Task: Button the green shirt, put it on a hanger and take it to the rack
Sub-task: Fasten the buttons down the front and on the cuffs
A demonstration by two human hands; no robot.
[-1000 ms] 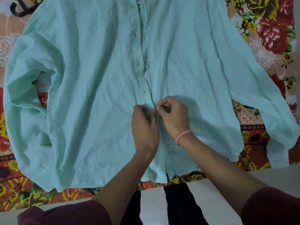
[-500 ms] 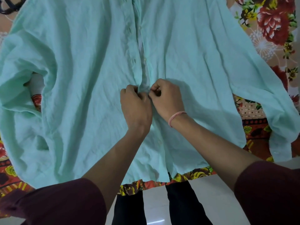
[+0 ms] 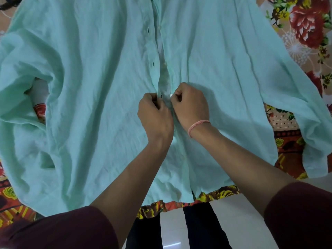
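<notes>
- The green shirt point(image 3: 89, 87) lies spread front-up on the floral bedspread point(image 3: 309, 29), filling most of the frame.
- Both hands have moved up the placket since a second ago, to the next fastening.
- The left hand point(image 3: 154, 115) pinches the buttonhole edge; the right hand point(image 3: 191, 105) pinches a button point(image 3: 171, 95), now exposed at frame centre.
- The placket below looks closed; open buttonholes remain above, so buttoning is unfinished.

Pale green crinkled cotton shirt point(image 3: 89, 105): collar & shoulders cut off at top edge. Black curved item point(image 3: 7, 5) top-left mostly out of frame, unidentifiable. Lower placket hidden under wrists.
</notes>
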